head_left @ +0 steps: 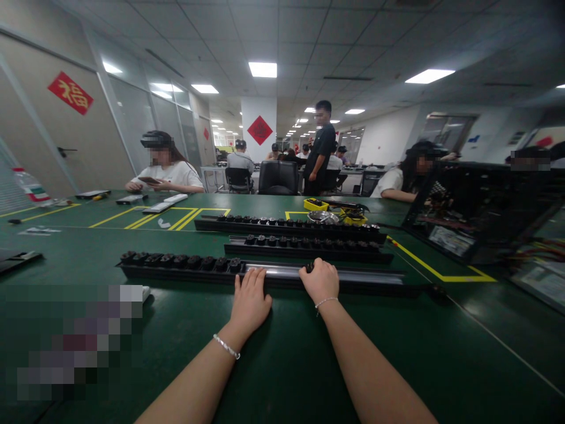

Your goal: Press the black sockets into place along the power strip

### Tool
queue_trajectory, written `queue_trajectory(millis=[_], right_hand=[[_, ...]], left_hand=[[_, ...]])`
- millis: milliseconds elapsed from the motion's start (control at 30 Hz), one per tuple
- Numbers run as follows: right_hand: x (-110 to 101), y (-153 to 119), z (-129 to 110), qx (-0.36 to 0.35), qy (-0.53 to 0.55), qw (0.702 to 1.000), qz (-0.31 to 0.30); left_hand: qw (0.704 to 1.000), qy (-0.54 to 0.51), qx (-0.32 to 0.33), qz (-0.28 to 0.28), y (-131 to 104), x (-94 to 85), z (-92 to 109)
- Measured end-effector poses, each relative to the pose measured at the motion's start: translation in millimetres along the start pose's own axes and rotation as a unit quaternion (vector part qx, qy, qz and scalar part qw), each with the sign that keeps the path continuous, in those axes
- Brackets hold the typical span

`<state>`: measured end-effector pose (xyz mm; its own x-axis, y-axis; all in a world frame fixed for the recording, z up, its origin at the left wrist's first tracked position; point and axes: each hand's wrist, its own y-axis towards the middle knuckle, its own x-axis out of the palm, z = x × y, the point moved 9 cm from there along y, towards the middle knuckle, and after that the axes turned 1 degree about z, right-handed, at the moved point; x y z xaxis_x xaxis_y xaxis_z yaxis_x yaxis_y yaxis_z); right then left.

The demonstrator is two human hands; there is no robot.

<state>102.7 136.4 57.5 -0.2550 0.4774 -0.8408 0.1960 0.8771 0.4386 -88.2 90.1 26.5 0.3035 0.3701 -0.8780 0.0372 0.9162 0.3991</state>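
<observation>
Reaches forward over a broad green tabletop [286, 365] marked with yellow tape lines. Faces a standing person [320, 147] in dark clothes, well beyond the far edge. Shares the tabletop with a seated person in white [174, 178] on the left, who is holding a dark flat item, and with another seated person [395, 181] on the right, partly hidden by an open black casing [468, 203]. Has three long black rails lying crosswise ahead, one behind another: a nearest rail [176, 274], a middle rail [282, 251] and a far rail [229, 227]. Touches only the nearest rail, bare and shiny inside along its right part. Includes a bottle [33, 189] with a red cap at the far left. Rests the left hand [251, 297] on the nearest rail, fingers laid over it and thumb apart, gripping nothing. Narrows the right hand [321, 281] around a small dark piece [310, 267] over the same rail, to the right of the left hand and apart from it; cannot tell whether that piece touches the channel. Shows a metal dish [323, 217] and yellow trays [315, 204] just behind the far rail. Wears a pale bracelet on each wrist. Carries, along the nearest rail's left part, a row of black round pieces [180, 259], ending just beside the left fingertips
</observation>
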Motion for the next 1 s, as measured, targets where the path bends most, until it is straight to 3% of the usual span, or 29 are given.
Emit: queue_trajectory(millis=[1000], right_hand=[[-1.6,3.4,6.1,-0.002,-0.013,0.999,-0.029]], left_hand=[[1.0,-0.003,0.002,0.0,0.0,-0.6,0.5]])
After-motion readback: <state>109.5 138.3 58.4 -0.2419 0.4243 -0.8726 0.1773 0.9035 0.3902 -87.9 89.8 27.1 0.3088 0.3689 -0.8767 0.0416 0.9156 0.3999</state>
